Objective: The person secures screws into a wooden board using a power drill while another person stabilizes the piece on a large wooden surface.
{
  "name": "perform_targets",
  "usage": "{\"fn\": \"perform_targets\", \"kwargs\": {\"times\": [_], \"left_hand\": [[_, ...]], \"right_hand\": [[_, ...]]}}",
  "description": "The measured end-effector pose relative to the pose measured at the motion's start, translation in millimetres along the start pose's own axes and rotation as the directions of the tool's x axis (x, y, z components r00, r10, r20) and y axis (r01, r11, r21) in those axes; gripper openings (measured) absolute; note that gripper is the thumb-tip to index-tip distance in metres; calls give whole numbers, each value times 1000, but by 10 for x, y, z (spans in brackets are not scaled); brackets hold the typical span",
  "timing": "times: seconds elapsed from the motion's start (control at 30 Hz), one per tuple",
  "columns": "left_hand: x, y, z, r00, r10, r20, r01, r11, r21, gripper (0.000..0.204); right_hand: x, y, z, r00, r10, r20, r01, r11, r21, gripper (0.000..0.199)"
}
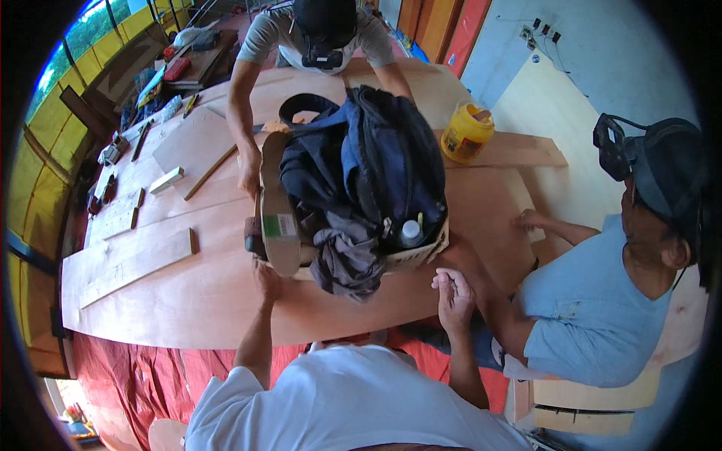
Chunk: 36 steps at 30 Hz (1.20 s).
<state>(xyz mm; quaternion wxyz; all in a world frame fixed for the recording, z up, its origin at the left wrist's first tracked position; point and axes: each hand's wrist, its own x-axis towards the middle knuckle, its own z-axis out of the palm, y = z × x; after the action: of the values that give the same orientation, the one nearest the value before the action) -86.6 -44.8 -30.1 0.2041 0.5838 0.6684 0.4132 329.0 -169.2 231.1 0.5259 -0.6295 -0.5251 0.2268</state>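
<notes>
A cream plastic crate (418, 255) stands over the plywood table, loaded with a dark blue backpack (395, 161), dark cloth, a grey-brown rag (347, 259) and a bottle with a white cap (411, 231). A cardboard piece (280, 203) rises along its left side. My left hand (265, 282) grips the crate's near left corner; its fingertips are partly hidden. Raised apart from the crate's near right corner, my right hand (454, 298) has loosely bent fingers and nothing visible in it. Across the table, a person's hand (250, 177) touches the crate's left side.
A person in a blue shirt (594, 301) sits at the right, one arm reaching toward the crate's near right corner. A yellow tub (467, 134) stands behind the crate on a board (519, 150). Wood strips (139, 267) and tools (141, 139) lie at the left. Red sheeting (143, 376) covers the floor.
</notes>
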Motion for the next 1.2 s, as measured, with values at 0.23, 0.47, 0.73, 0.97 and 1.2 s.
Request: {"fn": "perform_targets", "kwargs": {"times": [0.23,0.47,0.73,0.97,1.2], "left_hand": [[-81,314,-368,997,67,-42,-47,927,371,33],[-76,316,-292,989,110,-102,-55,898,436,34],[-116,522,-432,993,105,-60,-64,875,479,36],[-104,174,-305,989,123,-87,-66,871,488,37],[-93,-778,137,948,304,-92,-221,840,496,36]], "right_hand": [[-140,40,153,988,-146,58,153,976,-154,15],[-111,6,378,951,-268,152,295,935,-195,28],[-37,-92,546,903,-248,352,385,830,-404,56],[125,-165,570,928,-213,305,321,873,-367,50],[172,53,609,937,-250,245,339,821,-458,40]]}}
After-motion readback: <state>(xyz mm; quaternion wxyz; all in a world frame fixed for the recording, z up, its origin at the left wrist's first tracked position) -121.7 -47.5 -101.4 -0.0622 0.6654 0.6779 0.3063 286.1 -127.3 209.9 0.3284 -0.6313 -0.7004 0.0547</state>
